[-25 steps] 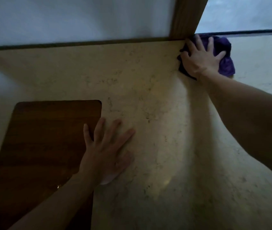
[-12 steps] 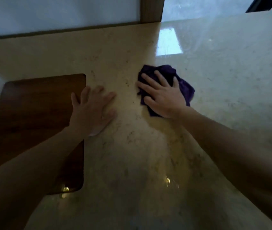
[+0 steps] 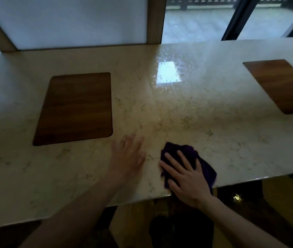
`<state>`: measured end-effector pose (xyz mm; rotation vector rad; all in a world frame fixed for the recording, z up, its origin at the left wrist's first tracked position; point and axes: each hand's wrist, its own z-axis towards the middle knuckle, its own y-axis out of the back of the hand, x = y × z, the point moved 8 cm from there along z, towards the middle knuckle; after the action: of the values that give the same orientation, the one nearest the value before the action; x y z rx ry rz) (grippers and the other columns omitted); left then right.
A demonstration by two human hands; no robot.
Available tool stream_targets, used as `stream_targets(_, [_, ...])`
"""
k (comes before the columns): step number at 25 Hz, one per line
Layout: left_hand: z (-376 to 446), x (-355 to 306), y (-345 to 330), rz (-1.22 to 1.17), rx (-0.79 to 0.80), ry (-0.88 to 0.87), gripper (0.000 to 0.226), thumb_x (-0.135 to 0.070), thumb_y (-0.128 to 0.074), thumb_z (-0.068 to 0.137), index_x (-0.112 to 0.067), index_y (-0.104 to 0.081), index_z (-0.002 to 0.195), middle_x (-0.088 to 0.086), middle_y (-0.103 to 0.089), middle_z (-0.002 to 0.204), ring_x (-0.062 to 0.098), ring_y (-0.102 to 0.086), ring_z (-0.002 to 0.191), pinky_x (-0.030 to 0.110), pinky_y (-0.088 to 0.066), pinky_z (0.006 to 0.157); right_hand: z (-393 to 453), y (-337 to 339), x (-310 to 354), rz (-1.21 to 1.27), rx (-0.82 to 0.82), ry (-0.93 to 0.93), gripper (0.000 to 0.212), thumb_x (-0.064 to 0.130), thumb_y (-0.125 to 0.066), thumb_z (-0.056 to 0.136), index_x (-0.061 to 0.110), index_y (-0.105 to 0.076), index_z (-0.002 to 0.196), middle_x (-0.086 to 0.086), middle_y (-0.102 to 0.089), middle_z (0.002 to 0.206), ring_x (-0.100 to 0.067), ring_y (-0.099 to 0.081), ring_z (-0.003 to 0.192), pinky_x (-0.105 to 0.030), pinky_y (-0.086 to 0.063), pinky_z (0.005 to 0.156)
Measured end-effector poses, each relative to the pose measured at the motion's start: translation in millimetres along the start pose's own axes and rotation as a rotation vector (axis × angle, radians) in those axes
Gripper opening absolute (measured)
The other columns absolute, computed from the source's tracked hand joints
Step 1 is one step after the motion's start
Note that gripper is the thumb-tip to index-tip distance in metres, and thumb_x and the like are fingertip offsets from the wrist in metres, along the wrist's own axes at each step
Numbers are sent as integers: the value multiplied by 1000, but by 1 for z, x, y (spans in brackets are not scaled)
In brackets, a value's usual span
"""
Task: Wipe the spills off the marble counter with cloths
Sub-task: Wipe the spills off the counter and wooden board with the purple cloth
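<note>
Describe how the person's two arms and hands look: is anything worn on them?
Both forearms are bare, with no sleeves in view. The left hand and right hand show no gloves, rings or watch. The left hand is blurred, so small details there cannot be told.

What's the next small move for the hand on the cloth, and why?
Probably push the purple cloth forward toward the window. The right hand presses it flat at the counter's near edge, while beaded droplets glisten on the far side. The left hand rests flat beside it, holding nothing visible.
</note>
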<state>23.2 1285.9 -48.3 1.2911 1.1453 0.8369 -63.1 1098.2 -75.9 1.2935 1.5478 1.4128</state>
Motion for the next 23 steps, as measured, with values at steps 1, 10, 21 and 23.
stream_targets(1, [-21, -12, -2, -31, 33, -23, 55, -52, -19, 94, -31, -27, 145, 4, -39, 153, 31, -38, 140, 63, -29, 111, -11, -2, 5, 10, 2, -18, 60, 56, -26, 97, 55, 1, 151, 21, 5, 163, -18, 12, 152, -61, 4, 113])
stream_targets(10, [-40, -79, 18, -164, 111, -25, 50, -44, -40, 101, -33, -28, 148, -4, -46, 142, 20, -45, 129, 48, -27, 113, -19, 67, -31, 198, -236, -334, 69, 46, -55, 92, 37, -21, 152, 2, -35, 156, -25, -38, 137, -49, -40, 102])
stream_targets(21, [1, -102, -5, -111, 286, 178, 42, -36, -54, 96, -30, -44, 137, 5, -41, 138, 27, -40, 128, 47, -33, 103, -26, 50, -68, 466, -120, -338, 29, 32, -63, 90, 36, -50, 116, 8, -51, 111, -12, -53, 97, -37, -54, 85])
stream_targets(23, [-7, -110, -2, -121, 220, 136, 34, -30, -53, 97, -27, -48, 130, 1, -43, 135, 24, -42, 126, 44, -36, 102, -33, 50, -67, 465, -133, -289, 25, 26, -60, 92, 37, -49, 110, 12, -56, 102, -9, -55, 91, -36, -54, 81])
